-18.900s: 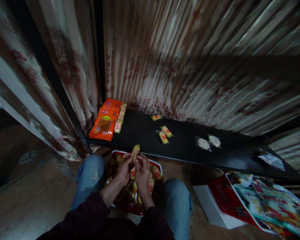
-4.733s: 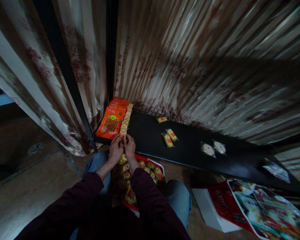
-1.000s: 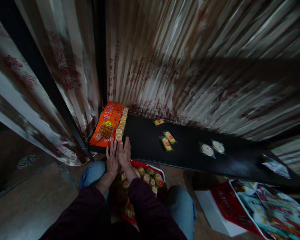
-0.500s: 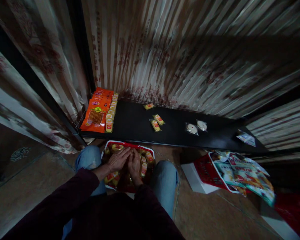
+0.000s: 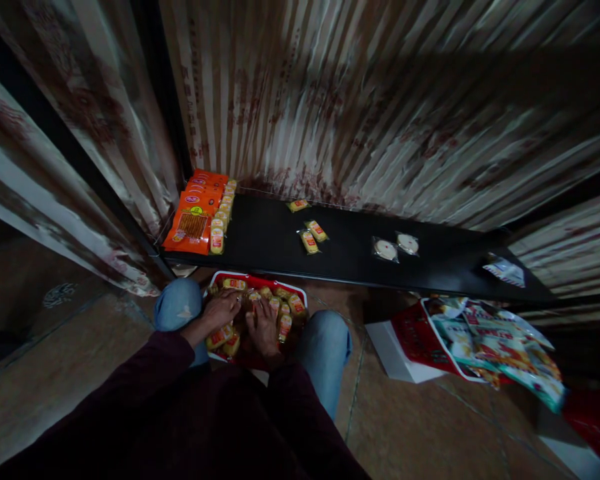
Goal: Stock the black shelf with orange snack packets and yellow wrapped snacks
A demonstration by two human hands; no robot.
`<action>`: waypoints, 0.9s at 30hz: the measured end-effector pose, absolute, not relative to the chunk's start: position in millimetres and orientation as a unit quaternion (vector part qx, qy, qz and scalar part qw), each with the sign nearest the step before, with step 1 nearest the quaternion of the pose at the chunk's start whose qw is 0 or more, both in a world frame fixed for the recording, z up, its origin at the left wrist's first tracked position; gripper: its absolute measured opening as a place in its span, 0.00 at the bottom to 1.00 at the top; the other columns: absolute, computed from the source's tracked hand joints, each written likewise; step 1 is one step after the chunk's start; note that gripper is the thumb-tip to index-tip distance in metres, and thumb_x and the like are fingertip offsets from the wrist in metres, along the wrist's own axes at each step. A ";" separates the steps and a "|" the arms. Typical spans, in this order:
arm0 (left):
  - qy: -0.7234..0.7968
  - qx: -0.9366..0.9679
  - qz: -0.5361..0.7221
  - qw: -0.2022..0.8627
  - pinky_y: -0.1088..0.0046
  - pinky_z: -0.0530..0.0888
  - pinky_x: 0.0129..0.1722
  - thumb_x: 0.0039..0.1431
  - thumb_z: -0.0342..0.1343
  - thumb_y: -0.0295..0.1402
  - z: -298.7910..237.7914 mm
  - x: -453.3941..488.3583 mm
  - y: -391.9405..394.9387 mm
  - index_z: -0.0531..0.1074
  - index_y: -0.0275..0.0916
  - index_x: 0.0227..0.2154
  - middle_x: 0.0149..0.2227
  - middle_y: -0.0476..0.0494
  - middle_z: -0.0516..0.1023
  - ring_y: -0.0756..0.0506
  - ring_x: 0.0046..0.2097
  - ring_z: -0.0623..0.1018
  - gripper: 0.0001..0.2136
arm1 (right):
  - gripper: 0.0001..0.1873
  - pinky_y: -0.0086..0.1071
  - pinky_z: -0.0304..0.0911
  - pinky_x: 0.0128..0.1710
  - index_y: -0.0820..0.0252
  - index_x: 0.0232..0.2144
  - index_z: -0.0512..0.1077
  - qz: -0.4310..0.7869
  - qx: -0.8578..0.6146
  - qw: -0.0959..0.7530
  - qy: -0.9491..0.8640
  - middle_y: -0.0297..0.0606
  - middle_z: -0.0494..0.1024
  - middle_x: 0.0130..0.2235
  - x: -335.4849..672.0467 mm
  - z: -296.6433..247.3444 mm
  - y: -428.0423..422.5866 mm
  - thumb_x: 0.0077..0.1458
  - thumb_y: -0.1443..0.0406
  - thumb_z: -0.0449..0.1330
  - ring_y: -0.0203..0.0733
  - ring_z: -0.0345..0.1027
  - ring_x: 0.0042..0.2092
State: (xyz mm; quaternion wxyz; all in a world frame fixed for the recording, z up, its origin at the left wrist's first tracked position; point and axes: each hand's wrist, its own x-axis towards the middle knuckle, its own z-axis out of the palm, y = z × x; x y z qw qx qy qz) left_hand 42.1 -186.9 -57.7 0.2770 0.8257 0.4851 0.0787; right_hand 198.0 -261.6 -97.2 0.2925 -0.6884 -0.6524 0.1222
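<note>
A red basket (image 5: 301, 291) with a white rim sits between my knees, full of small yellow wrapped snack cakes (image 5: 285, 327). Inside it, on the left, my left hand (image 5: 221, 311) has its fingers curled down among the packets; what they grip, if anything, is hidden. To its right, my right hand (image 5: 264, 331) lies over the cakes, fingers apart and fingertips touching the packets below. One wrapped cake (image 5: 234, 284) shows at the basket's far left, beyond my left hand.
On the low black shelf (image 5: 260, 247) stand orange snack bags (image 5: 190, 223), a row of yellow cakes (image 5: 217, 237), loose yellow cakes (image 5: 309, 241), round white packets (image 5: 385, 249) and a silvery packet (image 5: 505, 270). A second red basket (image 5: 415, 343) with snack bags (image 5: 495, 340) stands at right.
My hands were close together with fingertips meeting over the basket; now they are apart, the left drawn back to the left. More cakes show between them. The view has shifted slightly.
</note>
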 end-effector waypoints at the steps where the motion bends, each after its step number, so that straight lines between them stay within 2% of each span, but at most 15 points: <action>1: 0.489 0.825 0.064 0.276 0.60 0.60 0.61 0.59 0.47 0.37 -53.9 35.6 -195.1 0.65 0.39 0.56 0.60 0.37 0.66 0.41 0.61 0.64 0.22 | 0.24 0.48 0.55 0.59 0.65 0.55 0.66 0.125 -0.675 0.288 -0.668 0.51 0.67 0.58 198.6 -96.3 -266.1 0.58 0.62 0.51 0.50 0.55 0.61; 4: 0.458 0.843 -0.029 0.280 0.54 0.59 0.60 0.51 0.56 0.40 -49.7 17.8 -229.6 0.61 0.39 0.59 0.63 0.33 0.60 0.35 0.63 0.61 0.31 | 0.25 0.50 0.54 0.59 0.63 0.55 0.66 0.133 -0.648 0.270 -0.699 0.50 0.66 0.59 197.8 -94.4 -276.8 0.56 0.61 0.54 0.53 0.53 0.62; 6: 0.424 0.858 -0.059 0.284 0.55 0.60 0.59 0.47 0.58 0.35 -51.3 13.1 -250.3 0.59 0.41 0.60 0.63 0.33 0.59 0.35 0.63 0.62 0.34 | 0.25 0.51 0.54 0.59 0.62 0.55 0.67 0.136 -0.645 0.266 -0.703 0.50 0.65 0.60 196.0 -93.9 -279.4 0.55 0.62 0.55 0.54 0.53 0.62; 8: 0.433 0.853 -0.052 0.285 0.57 0.63 0.58 0.49 0.54 0.29 -53.7 15.7 -260.2 0.58 0.44 0.60 0.62 0.35 0.62 0.37 0.61 0.65 0.32 | 0.24 0.51 0.54 0.59 0.63 0.54 0.68 0.139 -0.648 0.271 -0.698 0.51 0.64 0.60 195.2 -94.5 -278.7 0.55 0.63 0.55 0.54 0.53 0.62; 12: 0.499 0.804 0.020 0.324 0.63 0.68 0.53 0.48 0.52 0.25 -56.0 30.4 -247.3 0.62 0.43 0.58 0.56 0.37 0.70 0.39 0.54 0.72 0.30 | 0.21 0.49 0.55 0.58 0.66 0.51 0.71 0.155 -0.652 0.294 -0.682 0.52 0.69 0.56 199.4 -98.6 -274.9 0.59 0.63 0.50 0.51 0.59 0.59; 17: 0.616 0.674 0.137 0.383 0.63 0.69 0.51 0.49 0.57 0.33 -60.6 40.6 -225.5 0.71 0.40 0.47 0.48 0.37 0.77 0.38 0.49 0.76 0.20 | 0.21 0.48 0.56 0.58 0.63 0.51 0.70 0.170 -0.646 0.324 -0.669 0.48 0.72 0.54 204.2 -102.5 -275.2 0.61 0.61 0.47 0.48 0.60 0.58; 23: 0.616 0.624 0.271 0.397 0.62 0.67 0.53 0.51 0.57 0.36 -63.3 47.3 -230.2 0.70 0.40 0.48 0.48 0.40 0.76 0.40 0.50 0.74 0.19 | 0.22 0.47 0.56 0.58 0.64 0.52 0.68 0.183 -0.647 0.357 -0.648 0.49 0.72 0.53 200.3 -95.7 -276.8 0.60 0.61 0.47 0.47 0.61 0.57; 27: 0.614 0.469 0.350 0.530 0.66 0.68 0.50 0.49 0.58 0.38 -61.2 56.0 -228.7 0.70 0.38 0.45 0.42 0.42 0.77 0.42 0.47 0.75 0.19 | 0.22 0.47 0.56 0.58 0.64 0.52 0.68 0.189 -0.652 0.385 -0.625 0.49 0.71 0.53 200.6 -85.2 -277.8 0.60 0.61 0.47 0.47 0.61 0.57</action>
